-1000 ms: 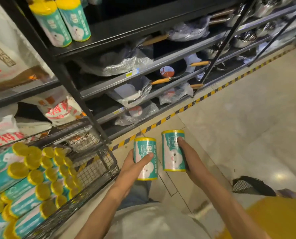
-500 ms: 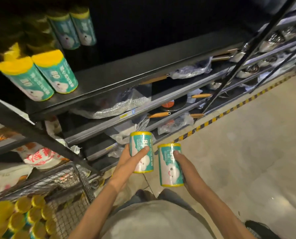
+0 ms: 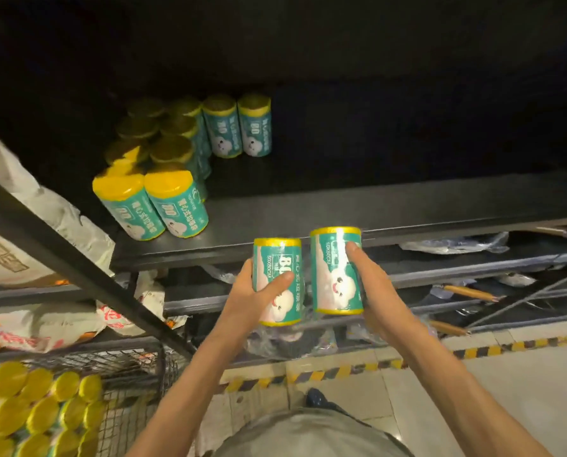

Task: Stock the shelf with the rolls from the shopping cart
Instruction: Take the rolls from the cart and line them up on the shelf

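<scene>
Nearest to me, at the lower left, I see the shopping cart (image 3: 133, 367) with its wire wall, packed with rolls in the cart (image 3: 41, 410) lying yellow ends up. Just above my grey shirt, both forearms reach forward. My left hand (image 3: 252, 295) grips the left roll (image 3: 277, 282), thumb laid across its printed front and fingers wrapped round the far side, so the roll stands upright in the curl of the hand. My right hand (image 3: 371, 285) grips the right roll (image 3: 336, 270) from its right side, thumb pressed on the front near the top. The two rolls are just beside each other, apart by a narrow gap, the right one a little higher. Both are held in front of the shelf (image 3: 341, 212) edge, their yellow tops about level with its front lip; neither rests on it. Behind them, lower racks hold bagged pans with wooden handles, and yellow-black tape runs along the floor. Farther in, on the left part of the shelf, stand the stocked rolls (image 3: 176, 166), two at the front leaning left, more in rows behind, and two upright at the back.
</scene>
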